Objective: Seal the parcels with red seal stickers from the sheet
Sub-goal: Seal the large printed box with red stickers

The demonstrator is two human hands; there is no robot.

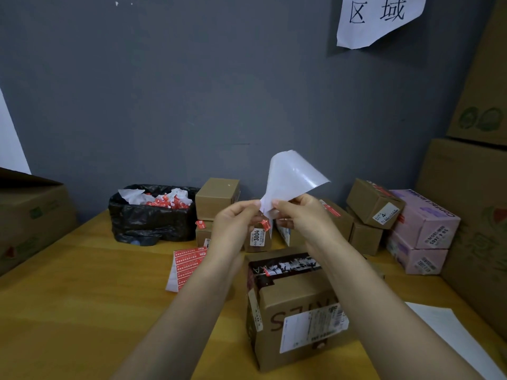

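Observation:
Both hands are raised above the table and pinch a curled white backing sheet (290,179) at its lower corner. My left hand (233,223) holds it from the left, my right hand (299,215) from the right. A small red seal sticker (265,225) hangs just below the pinched corner. Under my arms a brown parcel (293,305) with a white shipping label stands on the wooden table (82,283). A sheet of red seal stickers (186,266) lies flat to the left of that parcel.
A black bin bag (148,215) full of white and red paper scraps sits at the back left. Several small brown parcels (216,197) and two pink boxes (422,223) stand along the grey wall. Large cartons flank both sides. A white paper (452,333) lies at right.

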